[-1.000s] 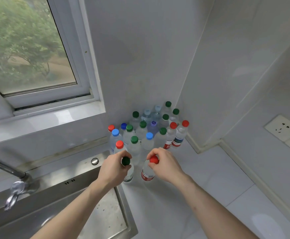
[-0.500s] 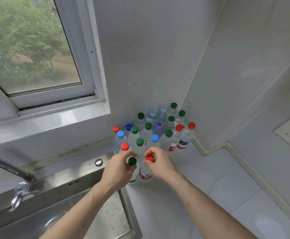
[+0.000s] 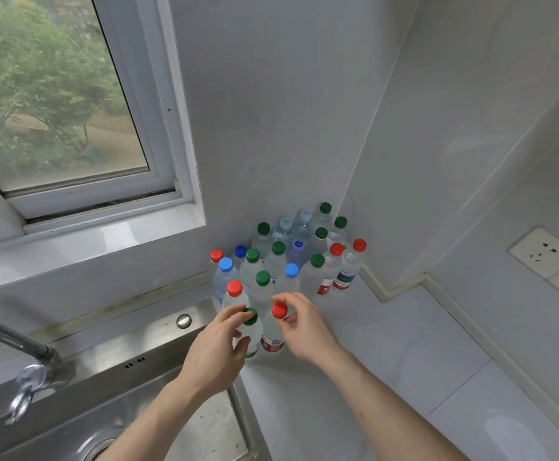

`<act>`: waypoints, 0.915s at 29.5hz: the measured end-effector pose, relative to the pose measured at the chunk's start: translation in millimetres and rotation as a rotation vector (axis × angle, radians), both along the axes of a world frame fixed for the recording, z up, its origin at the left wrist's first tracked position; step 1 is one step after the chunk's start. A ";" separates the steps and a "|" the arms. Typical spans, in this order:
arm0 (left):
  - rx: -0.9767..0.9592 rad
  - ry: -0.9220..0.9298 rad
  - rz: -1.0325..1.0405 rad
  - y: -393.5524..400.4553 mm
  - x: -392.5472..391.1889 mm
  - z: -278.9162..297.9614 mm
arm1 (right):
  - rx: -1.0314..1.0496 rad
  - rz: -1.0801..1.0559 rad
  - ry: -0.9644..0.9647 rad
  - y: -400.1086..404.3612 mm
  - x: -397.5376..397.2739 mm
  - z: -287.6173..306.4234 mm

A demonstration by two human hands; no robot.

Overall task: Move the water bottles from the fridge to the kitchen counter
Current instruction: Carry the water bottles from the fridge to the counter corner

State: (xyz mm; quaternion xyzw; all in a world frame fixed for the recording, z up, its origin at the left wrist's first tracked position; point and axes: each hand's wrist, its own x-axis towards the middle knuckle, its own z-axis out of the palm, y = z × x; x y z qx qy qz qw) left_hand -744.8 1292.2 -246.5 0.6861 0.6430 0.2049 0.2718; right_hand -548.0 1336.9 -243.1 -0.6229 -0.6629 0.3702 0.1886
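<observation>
Several clear water bottles (image 3: 291,261) with green, red and blue caps stand packed in the corner of the white counter (image 3: 387,344). At the front of the group stand a green-capped bottle (image 3: 250,319) and a red-capped bottle (image 3: 278,311), side by side on the counter. My left hand (image 3: 218,351) curls round the neck of the green-capped bottle, thumb against its body. My right hand (image 3: 304,324) is beside the red cap, its index finger and thumb spread apart around the cap with a small gap.
A steel sink (image 3: 171,410) lies at the lower left, its rim right beside the front bottles, with a tap (image 3: 28,361) at the far left. A window (image 3: 55,111) is above. Wall sockets (image 3: 547,254) sit on the right wall.
Both hands pushed the two front bottles back against the group. My right hand's fingers have loosened and spread off the red cap.
</observation>
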 end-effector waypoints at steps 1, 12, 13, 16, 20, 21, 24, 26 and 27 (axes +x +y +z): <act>-0.001 -0.004 -0.013 -1.3 -0.3 0.4 | 0.012 -0.010 0.016 -5.0 4.3 3.1; 0.045 -0.188 -0.193 -25.8 23.4 30.9 | 0.011 -0.196 0.103 -102.3 82.7 37.5; 0.047 -0.193 -0.227 -27.4 29.5 34.6 | 0.011 -0.218 0.100 -114.0 91.6 40.4; 0.046 -0.180 -0.334 -25.5 57.4 44.0 | -0.005 -0.276 0.082 -146.1 119.8 53.7; 0.074 -0.160 -0.534 -29.7 128.6 57.9 | -0.005 -0.436 0.072 -208.4 167.9 67.8; 0.060 -0.160 -0.578 -36.8 148.2 61.9 | -0.006 -0.491 0.069 -227.5 177.1 71.6; 0.063 -0.203 -0.720 -69.1 205.1 72.5 | 0.036 -0.635 0.060 -290.0 205.3 78.3; 0.060 -0.233 -0.839 -102.0 251.4 77.3 | 0.089 -0.765 0.047 -347.0 226.3 88.4; 0.049 -0.253 -0.851 -105.3 254.9 77.1 | 0.095 -0.776 0.049 -352.4 229.1 90.2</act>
